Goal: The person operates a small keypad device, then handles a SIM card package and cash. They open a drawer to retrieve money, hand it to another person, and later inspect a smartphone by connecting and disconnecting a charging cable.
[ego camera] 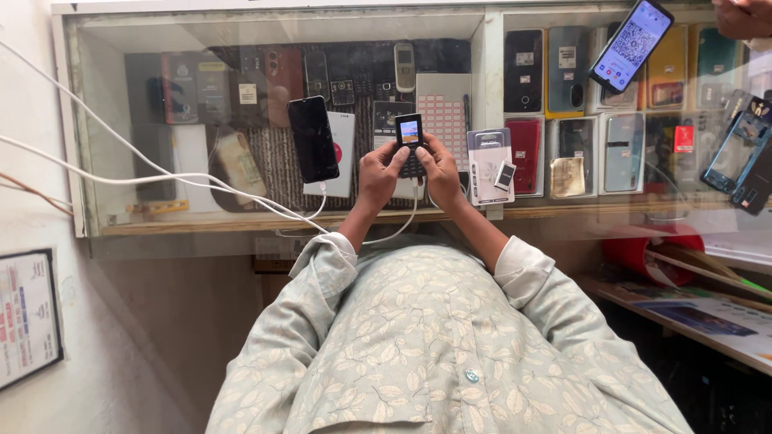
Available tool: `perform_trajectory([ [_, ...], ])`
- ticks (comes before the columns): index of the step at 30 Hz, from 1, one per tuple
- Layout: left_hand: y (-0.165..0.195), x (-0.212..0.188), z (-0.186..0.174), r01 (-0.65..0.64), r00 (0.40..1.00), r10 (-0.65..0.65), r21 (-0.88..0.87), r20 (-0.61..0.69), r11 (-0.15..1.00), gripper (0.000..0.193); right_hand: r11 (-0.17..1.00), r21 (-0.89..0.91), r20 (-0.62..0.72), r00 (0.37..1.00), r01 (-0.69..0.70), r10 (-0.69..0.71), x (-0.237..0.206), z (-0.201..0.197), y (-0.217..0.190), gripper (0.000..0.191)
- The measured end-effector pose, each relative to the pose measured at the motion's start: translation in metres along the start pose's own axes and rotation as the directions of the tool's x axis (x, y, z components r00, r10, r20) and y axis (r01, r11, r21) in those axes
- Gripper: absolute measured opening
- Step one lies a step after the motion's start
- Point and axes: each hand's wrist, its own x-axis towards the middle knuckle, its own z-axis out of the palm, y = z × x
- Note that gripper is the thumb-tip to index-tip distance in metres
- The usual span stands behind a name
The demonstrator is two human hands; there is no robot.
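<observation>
- Glass-topped shop counter (241, 229) fills the upper half of the head view, with rows of phones and phone cases laid out under the glass and a pale wall at the left edge.
- Small black keypad phone (410, 143) sits at centre frame, upright over the glass, its little screen lit blue and orange.
- Black smartphone (313, 139) lies tilted on the glass just left of it, screen dark; white cables (145, 170) run in from the left edge, one looping below the hands.
- Another person's hand (744, 16) at the upper right corner holds a lit smartphone (630, 44).
- Left hand (378, 175) and right hand (441, 170) both clasp the keypad phone, thumbs resting on its keys, rolled cuffs below.
</observation>
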Motion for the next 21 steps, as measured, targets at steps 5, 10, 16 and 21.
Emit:
perform_trajectory([
  [5, 0.002, -0.001, -0.001, -0.006, 0.999, 0.004, 0.039, 0.037, 0.999, 0.027, 0.998, -0.055, -0.019, 1.0, -0.019, 0.018, -0.006, -0.002, -0.005, 0.045],
  [10, 0.008, -0.005, -0.007, -0.01, 0.995, 0.001, 0.082, 0.099, 0.997, 0.027, 0.983, -0.182, -0.048, 0.999, -0.002, -0.007, -0.013, 0.0, -0.006, 0.046],
  [16, 0.009, -0.004, -0.012, -0.056, 0.983, 0.046, 0.051, 0.177, 0.997, 0.03, 0.97, -0.242, -0.091, 0.995, 0.022, -0.045, -0.018, 0.001, 0.0, 0.047],
  [21, 0.009, -0.007, -0.013, -0.101, 0.981, 0.098, 0.009, 0.168, 0.995, 0.03, 0.983, -0.09, 0.001, 0.987, 0.159, -0.159, -0.015, 0.01, -0.001, 0.047],
])
